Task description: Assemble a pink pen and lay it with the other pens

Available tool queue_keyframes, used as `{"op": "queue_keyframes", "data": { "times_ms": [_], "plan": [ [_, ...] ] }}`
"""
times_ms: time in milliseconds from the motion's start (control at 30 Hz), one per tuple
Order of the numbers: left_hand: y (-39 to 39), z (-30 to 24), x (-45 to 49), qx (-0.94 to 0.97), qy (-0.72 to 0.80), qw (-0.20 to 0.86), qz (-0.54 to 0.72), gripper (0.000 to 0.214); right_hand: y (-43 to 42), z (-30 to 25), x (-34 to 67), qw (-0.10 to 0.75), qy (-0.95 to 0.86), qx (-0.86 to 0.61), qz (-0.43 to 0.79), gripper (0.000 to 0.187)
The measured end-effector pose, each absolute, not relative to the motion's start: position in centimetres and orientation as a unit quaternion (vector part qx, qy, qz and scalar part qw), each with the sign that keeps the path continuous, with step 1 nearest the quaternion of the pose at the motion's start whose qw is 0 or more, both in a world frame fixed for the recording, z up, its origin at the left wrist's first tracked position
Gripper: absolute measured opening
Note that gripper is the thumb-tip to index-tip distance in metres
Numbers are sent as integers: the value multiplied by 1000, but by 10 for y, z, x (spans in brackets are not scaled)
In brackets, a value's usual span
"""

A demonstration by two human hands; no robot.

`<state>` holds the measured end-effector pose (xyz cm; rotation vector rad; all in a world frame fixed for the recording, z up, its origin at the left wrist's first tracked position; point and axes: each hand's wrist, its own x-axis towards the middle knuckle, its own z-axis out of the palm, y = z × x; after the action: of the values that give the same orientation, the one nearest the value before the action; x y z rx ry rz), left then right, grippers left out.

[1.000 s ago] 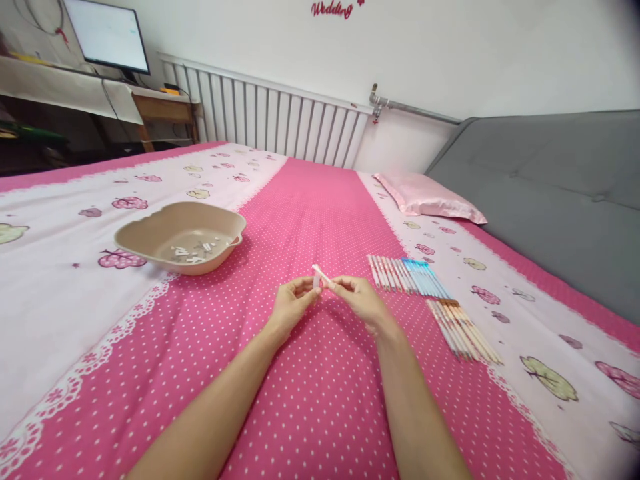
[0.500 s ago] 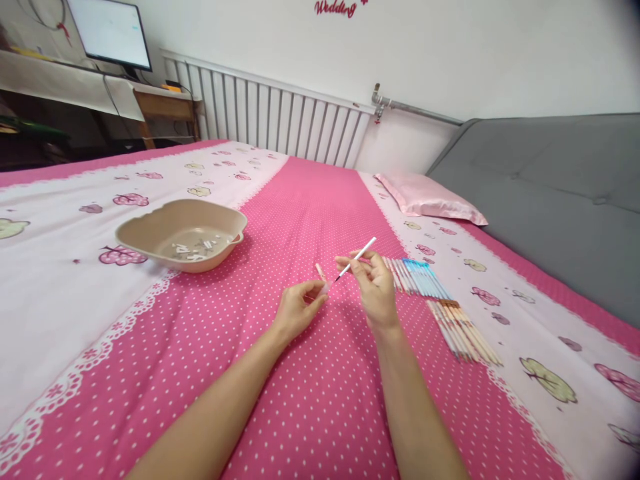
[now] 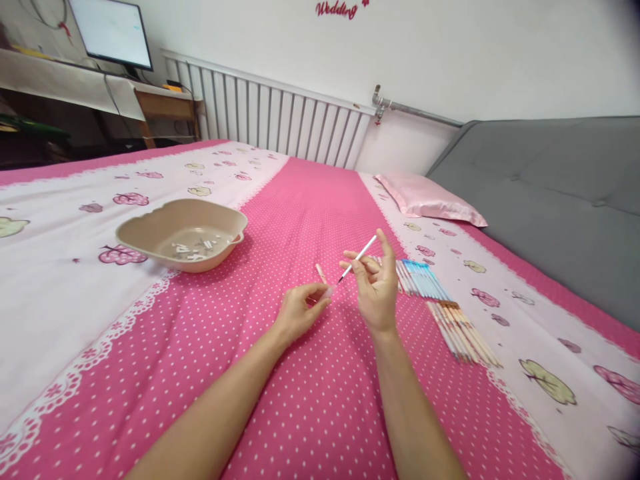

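My right hand (image 3: pixel 374 288) pinches a thin white pen refill (image 3: pixel 359 257), its dark tip pointing down toward my left hand. My left hand (image 3: pixel 299 311) is closed on a small pinkish pen barrel piece (image 3: pixel 323 280) just left of that tip. Both hands hover over the pink dotted bedspread (image 3: pixel 310 373). To the right of my right hand lie a row of pens with blue and pink parts (image 3: pixel 417 276) and a second bundle of pale pens (image 3: pixel 463 331).
A beige shallow bowl (image 3: pixel 150 230) with several small white pieces sits on the bed at the left. A pink pillow (image 3: pixel 430 197) lies at the back right beside a grey headboard (image 3: pixel 555 193). A white radiator (image 3: pixel 270 120) and a desk with a monitor (image 3: pixel 113 33) stand behind.
My hands were together on one pen. The right hand has drawn the white refill out and lifted it up and right, while the left hand kept the barrel piece.
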<state>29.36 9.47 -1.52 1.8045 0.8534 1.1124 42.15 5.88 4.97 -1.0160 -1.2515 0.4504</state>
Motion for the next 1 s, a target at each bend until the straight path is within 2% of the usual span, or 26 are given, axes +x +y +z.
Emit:
{"op": "queue_keyframes", "data": {
  "times_ms": [367, 1000],
  "plan": [
    [91, -10, 294, 697, 329, 447, 455, 22, 60, 46, 419, 655, -567, -460, 197, 56],
    [93, -12, 294, 662, 307, 506, 460, 28, 61, 40, 415, 623, -568, -470, 261, 51]
  ]
}}
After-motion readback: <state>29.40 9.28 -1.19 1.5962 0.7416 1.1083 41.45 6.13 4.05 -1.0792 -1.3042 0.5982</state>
